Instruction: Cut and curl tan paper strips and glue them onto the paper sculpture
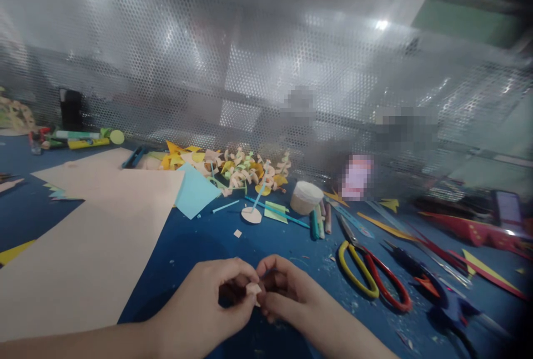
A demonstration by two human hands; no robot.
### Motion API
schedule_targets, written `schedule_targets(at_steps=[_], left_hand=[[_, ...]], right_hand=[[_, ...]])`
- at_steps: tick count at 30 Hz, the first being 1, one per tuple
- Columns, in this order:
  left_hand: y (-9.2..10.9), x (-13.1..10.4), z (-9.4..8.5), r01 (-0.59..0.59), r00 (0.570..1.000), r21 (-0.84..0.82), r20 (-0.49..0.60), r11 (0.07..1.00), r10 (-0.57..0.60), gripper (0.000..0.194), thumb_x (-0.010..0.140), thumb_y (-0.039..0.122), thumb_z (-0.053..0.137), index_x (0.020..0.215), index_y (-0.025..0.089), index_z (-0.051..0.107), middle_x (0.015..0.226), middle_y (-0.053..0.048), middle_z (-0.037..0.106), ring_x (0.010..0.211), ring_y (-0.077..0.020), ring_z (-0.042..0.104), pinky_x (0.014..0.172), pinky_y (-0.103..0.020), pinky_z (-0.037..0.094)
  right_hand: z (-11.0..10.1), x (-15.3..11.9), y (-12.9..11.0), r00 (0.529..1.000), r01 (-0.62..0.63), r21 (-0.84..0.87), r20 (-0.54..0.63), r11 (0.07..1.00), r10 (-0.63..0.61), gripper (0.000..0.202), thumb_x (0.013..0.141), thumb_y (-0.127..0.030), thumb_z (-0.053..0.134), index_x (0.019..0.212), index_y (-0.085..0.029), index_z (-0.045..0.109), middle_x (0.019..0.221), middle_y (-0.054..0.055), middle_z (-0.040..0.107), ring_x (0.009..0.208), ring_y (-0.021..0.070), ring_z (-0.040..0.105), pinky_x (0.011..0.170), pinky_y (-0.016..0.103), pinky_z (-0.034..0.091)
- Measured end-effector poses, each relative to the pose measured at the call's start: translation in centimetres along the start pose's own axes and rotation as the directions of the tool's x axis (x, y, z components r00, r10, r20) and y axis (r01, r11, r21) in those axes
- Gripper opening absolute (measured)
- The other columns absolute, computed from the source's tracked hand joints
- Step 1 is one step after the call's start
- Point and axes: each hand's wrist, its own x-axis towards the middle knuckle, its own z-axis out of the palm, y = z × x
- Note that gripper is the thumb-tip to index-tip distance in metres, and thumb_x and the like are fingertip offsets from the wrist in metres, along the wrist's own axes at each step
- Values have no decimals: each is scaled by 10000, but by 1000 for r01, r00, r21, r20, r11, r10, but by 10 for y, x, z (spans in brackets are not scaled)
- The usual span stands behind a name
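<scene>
A small paper piece (253, 289) is pinched between the fingertips of the left hand (212, 303) and is met by the right hand (293, 295), whose fingers are curled beside it, above the blue worktop (187, 248). The piece is pale pink, thin and crumpled or folded, with angular edges; its long axis cannot be made out. Beyond it, a flat pale disc (251, 215) is joined to an upright, slightly tilted blue stick (261, 190). Scissors (356, 245) with yellow and red handles are laid at the right.

Two hands (204, 306), one pair of scissors (355, 241), one glue gun (452, 306), one white tub (306, 198), one light-blue sheet (195, 189) and one small loose pale square (237, 233) share a blue surface (183, 237).
</scene>
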Motion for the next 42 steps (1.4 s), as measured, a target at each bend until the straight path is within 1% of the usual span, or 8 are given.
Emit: schedule_targets(at_steps=[5,12,17,21,24,30,36,42], left_hand=[[-1,-1,1,12,1000,47,-10,999,-12,111,763,194,475,763,192,586,666,19,625,617,-122,567,570,-193,438],[2,-2,0,27,1000,101,-3,995,-27,88,754,197,485,769,193,572,658,27,618,599,-116,561,561,-187,433],[2,-2,0,5,1000,107,-1,994,-5,106,764,179,471,754,191,575,668,24,615,627,-122,574,581,-191,441],[3,-1,-2,4,1000,28,1,1000,-4,92,782,206,483,791,197,574,729,13,631,697,-139,604,643,-213,460],[3,1,-3,44,999,-99,24,994,-42,81,787,233,510,836,200,566,765,7,649,743,-149,624,696,-235,473],[1,3,-6,93,995,-248,41,964,-86,121,779,281,557,868,199,554,751,12,656,719,-139,622,681,-239,471],[3,2,-6,108,994,-229,45,967,-100,108,777,281,557,844,196,560,716,17,649,690,-136,610,650,-232,456],[7,0,-8,110,994,-209,49,972,-102,65,742,173,561,800,200,549,747,25,661,743,-139,619,681,-228,449]], right_hand=[[1,1,1,1000,16,-29,-12,999,-16,276,652,-262,635,804,-184,419,632,-56,488,541,78,443,529,216,321],[3,3,6,996,85,-70,-14,994,-86,259,633,-172,608,813,-184,423,637,-55,488,566,87,446,539,216,310],[4,1,4,997,73,-68,-17,995,-75,204,658,-194,591,790,-185,436,669,-40,492,589,92,446,557,225,324],[6,-2,1,995,65,-68,-68,996,-70,221,722,-343,594,768,-188,443,650,-41,475,578,96,446,566,236,359],[6,-1,2,992,92,-12,-90,996,-92,316,704,-451,618,751,-186,452,630,-44,479,572,97,461,574,241,381],[-1,1,2,998,10,179,-65,984,2,363,646,-431,697,824,-161,533,710,-3,570,635,102,543,641,244,424],[-4,4,1,999,33,62,-38,998,-31,367,632,-445,702,771,-152,531,690,-3,571,600,91,530,612,237,413],[6,2,6,983,128,-35,-132,991,-132,371,656,-503,653,742,-187,479,649,-30,503,580,102,490,572,237,389]])
